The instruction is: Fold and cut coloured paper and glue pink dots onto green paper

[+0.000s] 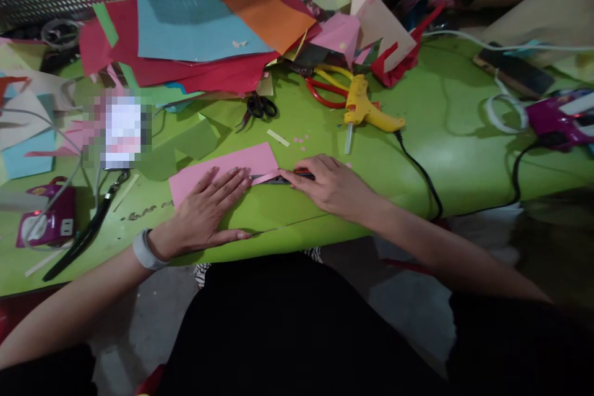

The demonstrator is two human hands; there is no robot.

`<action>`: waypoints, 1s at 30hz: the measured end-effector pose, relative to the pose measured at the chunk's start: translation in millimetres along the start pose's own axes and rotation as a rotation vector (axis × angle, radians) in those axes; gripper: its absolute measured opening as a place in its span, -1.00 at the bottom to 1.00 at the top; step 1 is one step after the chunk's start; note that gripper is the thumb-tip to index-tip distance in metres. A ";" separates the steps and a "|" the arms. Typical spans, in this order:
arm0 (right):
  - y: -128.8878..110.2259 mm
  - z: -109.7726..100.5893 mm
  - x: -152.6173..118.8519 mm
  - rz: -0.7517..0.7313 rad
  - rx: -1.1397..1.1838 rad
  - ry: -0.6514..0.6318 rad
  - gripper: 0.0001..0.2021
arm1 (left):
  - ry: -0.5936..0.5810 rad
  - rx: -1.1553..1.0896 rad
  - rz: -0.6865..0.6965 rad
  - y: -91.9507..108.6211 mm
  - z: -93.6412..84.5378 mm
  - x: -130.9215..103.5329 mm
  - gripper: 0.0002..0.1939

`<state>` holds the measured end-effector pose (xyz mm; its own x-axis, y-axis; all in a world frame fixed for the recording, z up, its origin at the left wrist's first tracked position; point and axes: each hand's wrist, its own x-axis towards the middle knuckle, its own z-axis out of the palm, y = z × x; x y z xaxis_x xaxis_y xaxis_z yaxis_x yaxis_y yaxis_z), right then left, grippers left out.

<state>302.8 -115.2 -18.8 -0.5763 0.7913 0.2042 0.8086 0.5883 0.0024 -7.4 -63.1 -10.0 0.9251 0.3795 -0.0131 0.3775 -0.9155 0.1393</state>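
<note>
One strip (265, 178) seems part-freed from pink paper (232, 159) near the worktop's (283, 236) front edge — your left hand (204, 203) flat on it, right hand's (327, 185) fingers round a dark tool (304, 171).

pink paper (244, 156), lime-green table (455, 136), yellow glue gun (364, 106), orange sheet (271, 9), light-blue sheet (185, 18)

The person wears a black top (297, 328) with loose black sleeves (501, 343), black-and-white patterned cloth (202, 274) beneath, a grey wristband (148, 250), and dark nail polish on the left hand (213, 201).
</note>
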 end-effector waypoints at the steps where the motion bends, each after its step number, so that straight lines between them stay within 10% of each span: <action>1: -1.2 -0.2 1.7 0.001 0.001 0.002 -0.60 | 0.000 -0.001 0.000 0.1 -0.1 0.4 0.02; 30: -9.9 -0.4 1.2 -0.018 0.059 0.120 -0.76 | -0.010 -0.021 -0.039 6.0 -1.5 5.6 0.05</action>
<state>294.1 -120.2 -18.2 -0.5691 0.7572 0.3205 0.7880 0.6136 -0.0502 0.0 -66.2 -7.8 0.9099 0.4138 -0.0289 0.4129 -0.8967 0.1593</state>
